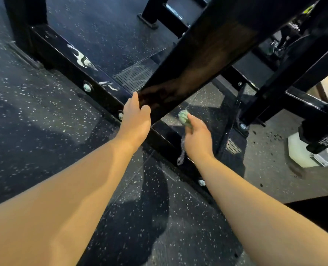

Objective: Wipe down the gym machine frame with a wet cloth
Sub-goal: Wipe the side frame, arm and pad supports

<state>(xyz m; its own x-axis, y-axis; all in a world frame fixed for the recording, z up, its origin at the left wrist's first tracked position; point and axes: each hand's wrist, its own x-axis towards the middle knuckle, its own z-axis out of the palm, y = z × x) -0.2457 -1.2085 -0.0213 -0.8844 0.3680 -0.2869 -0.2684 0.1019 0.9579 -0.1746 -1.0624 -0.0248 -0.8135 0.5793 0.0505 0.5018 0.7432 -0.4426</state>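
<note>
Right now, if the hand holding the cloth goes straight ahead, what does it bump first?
Probably the slanted black beam, cloth first; the right hand points at its lower edge, though depth is unclear.

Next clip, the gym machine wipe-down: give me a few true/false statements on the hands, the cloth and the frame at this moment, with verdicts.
1. The right hand holds a bunched green cloth. True.
2. The left hand grips a second cloth. False: it holds nothing, and its fingers lie against the slanted black beam.
3. The floor is dark with pale speckles. True.
4. The green cloth lies spread flat on the floor. False: it is balled up in the right hand, over the low frame bar.
5. A bolt head shows on the side of the low frame bar. True.
</note>
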